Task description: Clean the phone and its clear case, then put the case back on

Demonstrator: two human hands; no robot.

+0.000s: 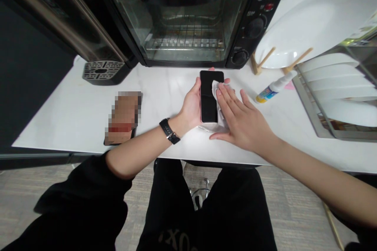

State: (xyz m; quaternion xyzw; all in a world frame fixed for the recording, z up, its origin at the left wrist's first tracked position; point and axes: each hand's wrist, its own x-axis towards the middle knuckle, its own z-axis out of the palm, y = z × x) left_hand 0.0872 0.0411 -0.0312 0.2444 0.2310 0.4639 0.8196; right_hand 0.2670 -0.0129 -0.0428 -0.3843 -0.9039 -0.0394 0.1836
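Note:
A smartphone with a dark screen, face up, lies in my left hand. That hand grips it from beneath, with the thumb along the left edge and fingertips showing past the top and right edges. My right hand holds a pale cloth with a zigzag edge, pressing it with nearly straight fingers on the screen's right side. More of the cloth hangs under the phone and palm, partly hidden. To the right of my right hand, a white spray bottle with a blue and yellow label stands on the counter.
A black toaster oven stands behind the hands. At left are a blurred-out flat object and a machine with a slotted drip tray. White plates stand in wooden holders at right, beside a dish rack. The white counter ends near my lap.

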